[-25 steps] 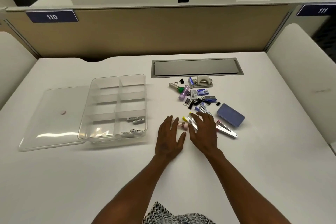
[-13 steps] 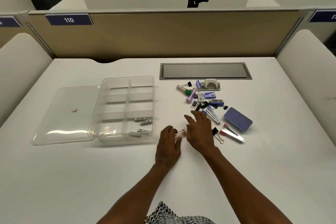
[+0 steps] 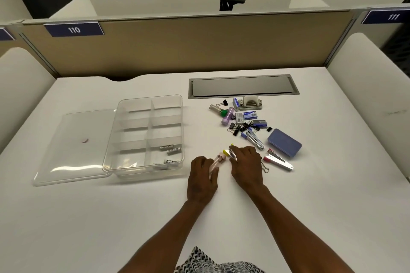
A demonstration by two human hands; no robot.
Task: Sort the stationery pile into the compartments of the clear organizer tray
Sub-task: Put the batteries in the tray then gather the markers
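Note:
The clear organizer tray (image 3: 124, 162) sits left of centre, with several small white tubes (image 3: 170, 150) in its near right compartments. The stationery pile (image 3: 246, 124) lies to its right: binder clips, staple boxes, a purple tube, a green-capped tube and metal clips. My left hand (image 3: 203, 176) is closed on a clear tube with a pink cap (image 3: 218, 160). My right hand (image 3: 247, 162) holds a clear tube with a yellow cap (image 3: 228, 152). Both hands rest low on the table just right of the tray.
The tray's clear lid (image 3: 73, 146) lies flat to the left. A blue case (image 3: 284, 142) and a red-handled metal clip (image 3: 278, 159) lie right of my right hand. A hole punch (image 3: 250, 102) stands by the grey cable hatch (image 3: 243, 86). A divider wall backs the desk.
My left hand has curled around the pink-capped tube. My right hand has picked up the yellow-capped tube and pulled slightly back from the pile.

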